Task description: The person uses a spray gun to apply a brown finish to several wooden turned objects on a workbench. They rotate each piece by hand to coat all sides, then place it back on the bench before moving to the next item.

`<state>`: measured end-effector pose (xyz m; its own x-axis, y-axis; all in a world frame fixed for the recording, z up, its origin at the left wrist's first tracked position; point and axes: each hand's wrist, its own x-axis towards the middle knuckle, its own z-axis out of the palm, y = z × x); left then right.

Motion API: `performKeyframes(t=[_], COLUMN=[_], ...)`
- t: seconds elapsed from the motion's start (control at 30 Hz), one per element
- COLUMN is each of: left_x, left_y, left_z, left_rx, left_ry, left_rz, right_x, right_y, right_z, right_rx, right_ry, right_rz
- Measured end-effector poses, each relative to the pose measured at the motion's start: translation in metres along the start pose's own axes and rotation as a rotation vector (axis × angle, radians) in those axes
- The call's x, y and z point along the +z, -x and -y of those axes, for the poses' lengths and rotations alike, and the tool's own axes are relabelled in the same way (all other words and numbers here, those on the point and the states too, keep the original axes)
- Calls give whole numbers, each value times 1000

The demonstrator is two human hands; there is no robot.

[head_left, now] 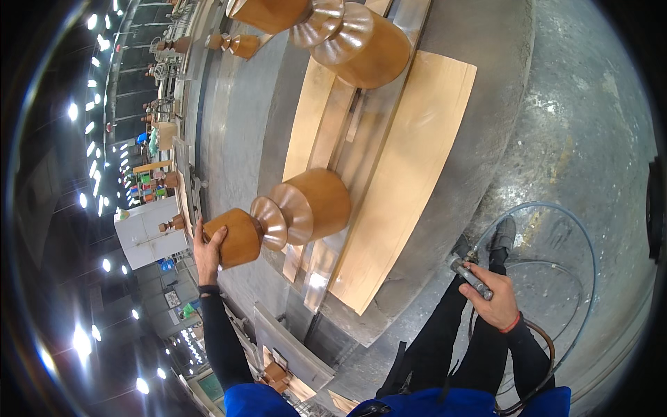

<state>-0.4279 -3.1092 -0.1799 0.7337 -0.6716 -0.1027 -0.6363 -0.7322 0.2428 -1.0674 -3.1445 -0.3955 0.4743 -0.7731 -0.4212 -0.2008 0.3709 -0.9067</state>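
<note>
My left hand (pixel 207 254) grips the outer end of a glossy brown turned wooden piece (pixel 316 206), thumb on its side. The piece has wide rounded ends and a narrow ringed waist; its other end is over the board-covered support. In my right hand (pixel 495 299), held low over my legs, is a grey metal spray gun (pixel 475 279), its body partly hidden by my fingers. A brown hose (pixel 549 340) runs beside my right forearm. Farther off, a second turned wooden piece (pixel 368 48) of the same shape lies across the support.
A pale wooden board (pixel 417 174) lies along the grey work surface (pixel 479 132). A light blue hose (pixel 594 243) loops over the stained concrete floor (pixel 577 139) beside my feet. More turned pieces stand in the background, one (pixel 274 372) at lower left, near a white cabinet (pixel 149 233).
</note>
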Motion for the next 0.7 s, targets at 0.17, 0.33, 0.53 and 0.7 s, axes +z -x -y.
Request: performKeyframes(t=[0.17, 0.33, 0.53, 0.7], left_x=[12, 21, 23, 2], left_y=[47, 96, 77, 63], left_z=[16, 50, 81, 114], left_rx=[-308, -301, -293, -330], left_ry=[246, 332, 360, 371], left_rz=[-67, -102, -204, -151], right_x=[-24, -15, 35, 76], right_y=[-24, -75, -79, -83], right_z=[-7, 5, 56, 50], right_rx=[-14, 50, -142, -103], right_ry=[12, 107, -274, -133], right_rz=[21, 57, 342, 218])
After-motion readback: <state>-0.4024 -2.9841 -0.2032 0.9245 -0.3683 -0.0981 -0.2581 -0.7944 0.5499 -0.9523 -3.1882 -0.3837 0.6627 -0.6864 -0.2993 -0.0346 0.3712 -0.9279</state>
